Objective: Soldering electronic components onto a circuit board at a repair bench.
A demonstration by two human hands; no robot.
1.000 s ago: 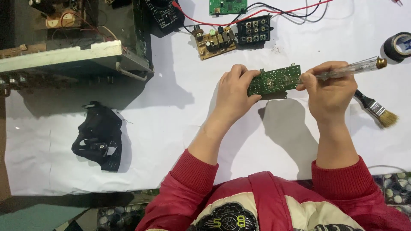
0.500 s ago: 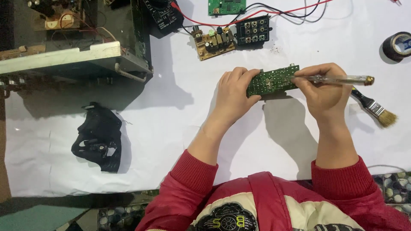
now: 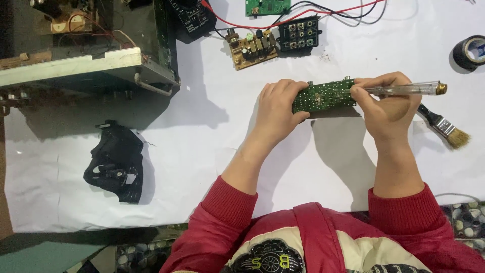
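White-covered tabletop (image 3: 202,167), opened metal chassis (image 3: 86,65) parked far left, clear of the work. Left hand (image 3: 278,108) grips the green circuit board (image 3: 323,96) by its end, held above the tabletop to steady it. Right hand (image 3: 386,103) pinches a clear-handled screwdriver (image 3: 404,90), tip on the board. Paintbrush (image 3: 444,126) within reach at right.

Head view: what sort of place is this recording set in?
Most likely an electronics repair bench. The left hand holds a green circuit board while the right hand puts a clear-handled screwdriver to it; an opened metal chassis, loose boards and a roll of black tape lie on the white-covered table.
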